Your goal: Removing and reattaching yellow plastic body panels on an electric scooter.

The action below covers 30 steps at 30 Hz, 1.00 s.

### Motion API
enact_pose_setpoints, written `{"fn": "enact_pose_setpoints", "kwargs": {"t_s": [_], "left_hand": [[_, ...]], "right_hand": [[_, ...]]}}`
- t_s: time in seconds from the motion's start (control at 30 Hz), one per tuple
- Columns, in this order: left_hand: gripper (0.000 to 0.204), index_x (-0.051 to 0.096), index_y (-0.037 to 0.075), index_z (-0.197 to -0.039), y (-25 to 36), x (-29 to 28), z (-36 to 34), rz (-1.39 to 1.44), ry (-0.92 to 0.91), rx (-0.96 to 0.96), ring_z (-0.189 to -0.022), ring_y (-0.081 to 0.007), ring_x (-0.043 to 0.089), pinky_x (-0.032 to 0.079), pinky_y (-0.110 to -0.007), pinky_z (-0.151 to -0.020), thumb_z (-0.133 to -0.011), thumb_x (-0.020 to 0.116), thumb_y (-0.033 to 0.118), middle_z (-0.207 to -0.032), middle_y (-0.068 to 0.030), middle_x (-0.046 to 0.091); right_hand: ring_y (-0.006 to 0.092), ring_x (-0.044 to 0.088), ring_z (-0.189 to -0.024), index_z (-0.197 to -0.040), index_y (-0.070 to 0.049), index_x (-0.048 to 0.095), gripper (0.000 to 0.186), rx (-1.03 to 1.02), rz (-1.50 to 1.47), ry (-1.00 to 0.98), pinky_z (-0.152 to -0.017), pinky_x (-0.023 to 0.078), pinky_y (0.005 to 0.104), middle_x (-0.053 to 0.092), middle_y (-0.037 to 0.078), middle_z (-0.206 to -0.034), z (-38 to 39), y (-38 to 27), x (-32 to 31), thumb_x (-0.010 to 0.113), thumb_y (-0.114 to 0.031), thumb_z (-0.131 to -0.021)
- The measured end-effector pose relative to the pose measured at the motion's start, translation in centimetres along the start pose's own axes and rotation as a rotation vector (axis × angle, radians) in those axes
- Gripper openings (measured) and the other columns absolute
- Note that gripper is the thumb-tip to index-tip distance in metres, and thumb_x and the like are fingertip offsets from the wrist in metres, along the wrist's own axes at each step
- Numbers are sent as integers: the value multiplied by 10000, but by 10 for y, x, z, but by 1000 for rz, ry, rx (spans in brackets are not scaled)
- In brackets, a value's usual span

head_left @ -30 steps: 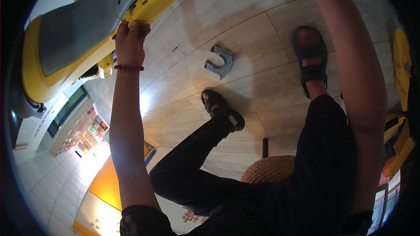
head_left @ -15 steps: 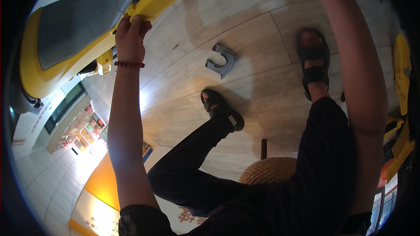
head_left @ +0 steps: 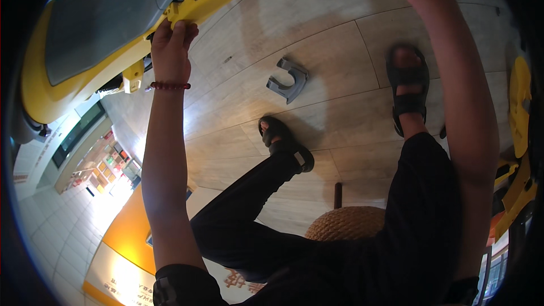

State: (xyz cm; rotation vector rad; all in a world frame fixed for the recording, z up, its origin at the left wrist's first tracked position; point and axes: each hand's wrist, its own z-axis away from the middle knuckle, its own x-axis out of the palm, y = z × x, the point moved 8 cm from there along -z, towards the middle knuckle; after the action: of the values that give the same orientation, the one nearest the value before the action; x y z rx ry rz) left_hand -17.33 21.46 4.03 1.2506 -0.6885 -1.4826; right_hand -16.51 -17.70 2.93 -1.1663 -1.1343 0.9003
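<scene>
At the upper left, my left hand [head_left: 171, 48] is closed on the lower edge of a yellow body panel [head_left: 198, 5], thumb and fingers pressed against it. The panel belongs to a yellow vehicle body with a long grey seat [head_left: 105, 20], probably a scooter. My right forearm [head_left: 467, 85] stretches up to the top edge of the view. The fingers of my right hand lie outside the frame, so whatever they touch is hidden. On the floor between the two arms lies a grey U-shaped plastic part [head_left: 289, 81], apart from both hands.
My feet in black sandals [head_left: 408, 82] rest on the wood-look floor [head_left: 334, 51]. A woven stool seat [head_left: 345, 222] is below me. More yellow parts [head_left: 519, 107] stand at the right edge. An orange and white display board [head_left: 127, 243] is at the lower left.
The view has shifted slightly. My left hand keeps its place on the yellow panel, and the grey U-shaped part has not moved on the floor. My right arm stays raised.
</scene>
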Motion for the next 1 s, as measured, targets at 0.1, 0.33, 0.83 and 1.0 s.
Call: {"fn": "enact_pose_setpoints", "kwargs": {"t_s": [0.1, 0.33, 0.83, 1.0], "left_hand": [[279, 481, -40, -1157, -4, 7, -2, 55, -28, 7, -850, -179, 606, 512, -322, -813, -891, 507, 39, -963, -106, 593], [241, 474, -41, -1125, -3, 5, -2, 64, -9, 29, -888, -213, 608, 513, -337, -848, -902, 494, 46, -980, -139, 591], [262, 504, -41, -1124, -17, 15, -3, 132, 21, -42, -857, -203, 620, 526, -319, -796, -875, 542, 31, -985, -110, 593], [242, 521, -36, -1104, -18, 19, -5, 129, -15, -22, -833, -190, 623, 530, -311, -777, -873, 546, 33, -958, -100, 603]], "right_hand": [[247, 525, -1076, -1303, 11, 224, 714, -27, 20, 13, -881, 490, 353, 436, 148, -1186, 2, -5, -4, 681, -228, -810], [248, 522, -1082, -1318, 13, 204, 733, -102, 1, 37, -887, 487, 358, 424, 148, -1198, 4, -13, 2, 679, -222, -812], [241, 529, -1069, -1356, -27, 162, 683, -68, -104, 56, -910, 477, 374, 389, 143, -1203, 11, 5, -1, 611, -117, -849], [240, 533, -1066, -1358, -27, 161, 667, -80, -71, 73, -920, 473, 365, 394, 141, -1195, 12, 5, -4, 594, -93, -855]]}}
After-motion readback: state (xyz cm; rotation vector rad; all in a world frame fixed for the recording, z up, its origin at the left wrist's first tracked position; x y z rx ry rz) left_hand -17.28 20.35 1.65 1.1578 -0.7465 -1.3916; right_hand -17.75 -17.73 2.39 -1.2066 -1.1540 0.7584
